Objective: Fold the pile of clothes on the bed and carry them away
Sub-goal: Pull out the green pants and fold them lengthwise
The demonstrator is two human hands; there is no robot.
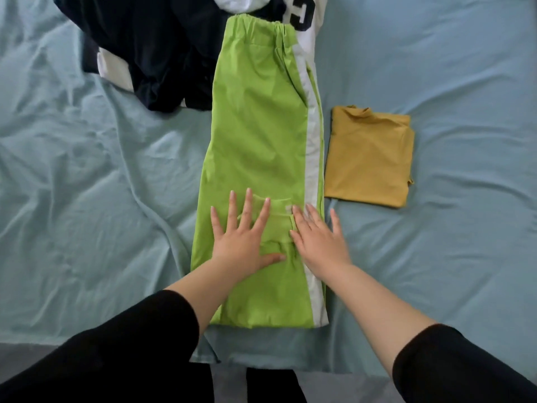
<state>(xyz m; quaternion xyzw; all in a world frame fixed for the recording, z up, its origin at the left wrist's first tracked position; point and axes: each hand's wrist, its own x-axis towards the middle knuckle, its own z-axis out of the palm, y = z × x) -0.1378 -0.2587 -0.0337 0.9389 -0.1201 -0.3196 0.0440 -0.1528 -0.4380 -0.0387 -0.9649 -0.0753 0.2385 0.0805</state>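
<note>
Lime-green trousers (255, 126) with a white side stripe lie lengthwise on the bed, folded leg on leg, waistband at the far end. My left hand (244, 237) presses flat on the lower part of them, fingers spread. My right hand (318, 237) lies flat beside it, over the white stripe near the trousers' right edge. A folded mustard-yellow top (369, 158) rests to the right of the trousers. A heap of unfolded dark navy and white clothes (151, 50) sits at the far left, partly under the waistband.
The bed is covered by a wrinkled pale blue sheet (87, 184). Its near edge (261, 359) runs across the bottom, with grey floor and my dark legs below. A white garment with a dark letter (302, 13) lies at the top.
</note>
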